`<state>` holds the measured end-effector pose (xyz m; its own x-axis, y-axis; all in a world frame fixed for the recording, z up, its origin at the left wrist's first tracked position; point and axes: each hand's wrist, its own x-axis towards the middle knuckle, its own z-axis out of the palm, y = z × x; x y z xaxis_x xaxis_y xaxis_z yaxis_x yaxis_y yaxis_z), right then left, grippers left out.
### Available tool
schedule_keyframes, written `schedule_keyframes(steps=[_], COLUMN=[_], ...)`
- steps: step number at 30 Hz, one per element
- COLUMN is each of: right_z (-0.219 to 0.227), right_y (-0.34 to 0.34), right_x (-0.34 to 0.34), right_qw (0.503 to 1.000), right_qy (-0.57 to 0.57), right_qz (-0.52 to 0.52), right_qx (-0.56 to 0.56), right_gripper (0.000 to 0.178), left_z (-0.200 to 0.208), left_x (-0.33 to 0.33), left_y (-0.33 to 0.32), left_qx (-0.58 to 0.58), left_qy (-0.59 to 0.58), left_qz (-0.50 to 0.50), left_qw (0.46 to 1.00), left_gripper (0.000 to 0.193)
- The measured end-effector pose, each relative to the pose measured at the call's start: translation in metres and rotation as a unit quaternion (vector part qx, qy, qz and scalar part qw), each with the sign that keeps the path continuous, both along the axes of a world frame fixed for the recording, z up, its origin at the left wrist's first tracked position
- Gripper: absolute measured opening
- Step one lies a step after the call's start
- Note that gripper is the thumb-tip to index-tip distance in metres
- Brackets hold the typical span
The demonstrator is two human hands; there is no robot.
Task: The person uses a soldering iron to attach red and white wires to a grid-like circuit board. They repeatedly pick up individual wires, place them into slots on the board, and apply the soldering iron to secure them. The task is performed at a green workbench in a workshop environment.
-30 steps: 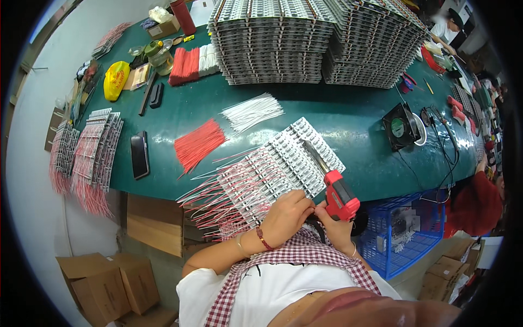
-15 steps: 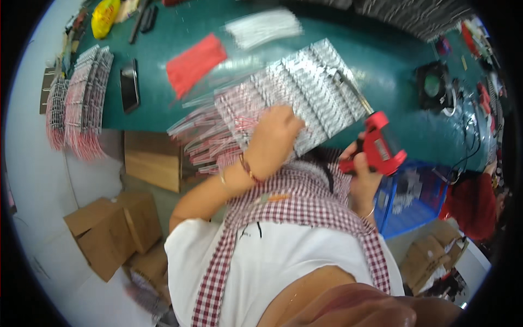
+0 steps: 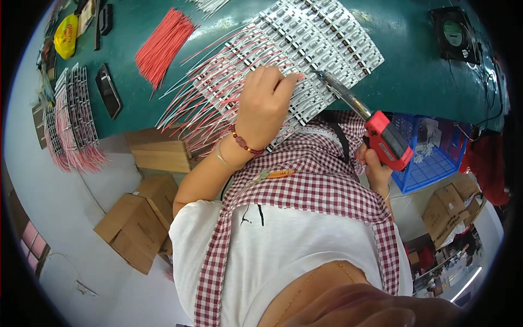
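We see that the hands have parted: a second ago their fingers meet at the near edge of the white component board (image 3: 348, 41), and now the left hand (image 3: 267, 101) is over the board's surface while the right hand (image 3: 376, 166) stands off beside it. Our left fingers are curled, with the thumb reaching toward the tool's tip; we cannot tell whether they pinch a wire. Our right hand is wrapped round the red-and-black tool (image 3: 388, 140), whose metal tip now comes close to the left thumb; whether it touches the board is unclear. We judge that this brings fingers and tip to one spot, so the work is now centred on the board itself. The board lies at the table (image 3: 406, 82) edge, loose red and white wires (image 3: 185, 122) trailing off its left side.
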<state>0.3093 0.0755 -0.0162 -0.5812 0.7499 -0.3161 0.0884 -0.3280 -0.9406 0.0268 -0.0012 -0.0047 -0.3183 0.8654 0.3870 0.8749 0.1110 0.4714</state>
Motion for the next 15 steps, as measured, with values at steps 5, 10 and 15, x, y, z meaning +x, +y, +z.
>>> schedule_keyframes(steps=[5,10,15], right_z=[-0.0052,-0.0102,-0.0087], right_y=[0.0012,-0.0013,-0.0011], right_x=[-0.0016,0.0012,-0.0013], right_qw=[0.999,0.995,0.985], right_qy=[-0.016,-0.061,-0.109], right_qz=[0.011,0.045,0.058], right_qx=[-0.027,0.063,0.123], right_gripper=[0.019,0.019,0.017], left_z=[-0.0043,-0.0046,-0.0048], left_x=[-0.0046,-0.0015,-0.0008], left_y=[0.0052,0.0061,0.0025], left_qx=[-0.002,-0.004,-0.004], left_qy=[-0.008,-0.004,-0.015], left_qz=[-0.008,0.004,0.015], left_qw=[1.0,1.0,1.0], left_gripper=[0.018,0.019,0.02])
